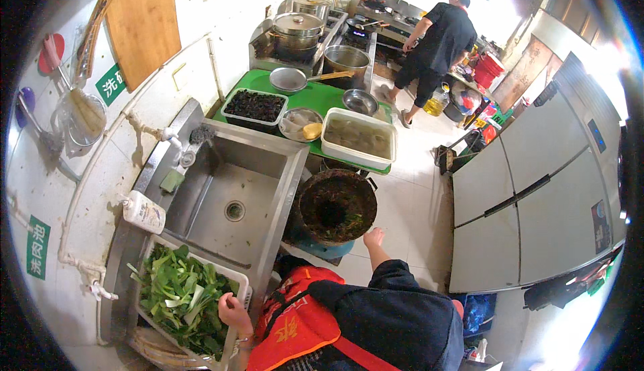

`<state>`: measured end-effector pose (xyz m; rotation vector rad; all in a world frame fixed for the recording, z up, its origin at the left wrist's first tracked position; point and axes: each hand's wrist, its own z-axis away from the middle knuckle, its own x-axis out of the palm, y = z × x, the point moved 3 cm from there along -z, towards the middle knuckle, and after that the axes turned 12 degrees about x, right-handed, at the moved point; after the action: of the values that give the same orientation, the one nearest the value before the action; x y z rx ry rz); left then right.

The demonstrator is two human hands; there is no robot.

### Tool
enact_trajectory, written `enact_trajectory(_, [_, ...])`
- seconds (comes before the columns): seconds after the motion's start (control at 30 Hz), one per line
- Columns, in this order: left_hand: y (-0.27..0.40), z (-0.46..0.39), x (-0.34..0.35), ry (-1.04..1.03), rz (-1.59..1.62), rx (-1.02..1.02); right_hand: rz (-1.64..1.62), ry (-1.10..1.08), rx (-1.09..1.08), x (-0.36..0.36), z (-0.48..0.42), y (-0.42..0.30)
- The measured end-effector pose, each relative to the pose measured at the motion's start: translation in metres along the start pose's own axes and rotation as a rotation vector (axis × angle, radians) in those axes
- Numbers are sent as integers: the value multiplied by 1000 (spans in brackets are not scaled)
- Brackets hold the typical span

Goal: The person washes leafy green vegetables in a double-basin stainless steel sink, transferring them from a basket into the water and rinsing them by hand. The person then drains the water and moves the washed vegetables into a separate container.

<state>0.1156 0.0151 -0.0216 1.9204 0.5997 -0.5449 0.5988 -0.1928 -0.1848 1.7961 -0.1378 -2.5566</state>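
My left hand point(234, 314) is at the right rim of a white plastic basket point(240, 276), beside a heap of leafy greens point(181, 290) with pale stems. Its fingers are bent, and the palm is hidden. The basket sits at the near end of the stainless-steel sink point(216, 235). My right hand point(373, 237) hangs by the near right edge of a dark round bin point(337, 207) with green scraps inside. Nothing shows in that hand, but its fingers are partly hidden from above.
Past the sink, a green table point(317, 97) holds a tub of dark food point(255, 107), a white tub of cloudy liquid point(358, 137) and metal bowls. A detergent bottle point(144, 212) stands on the sink's left ledge. Right is a large refrigerator point(533, 200). A person point(440, 44) stands near the stoves.
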Motion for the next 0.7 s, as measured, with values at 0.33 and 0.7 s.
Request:
enact_trajectory(0.33, [5, -2, -2, -6, -9, 15, -29, -32, 23, 8, -1, -9])
enact_trajectory(0.7, [0, 1, 2, 35, -61, 90, -36, -85, -16, -16, 13, -30])
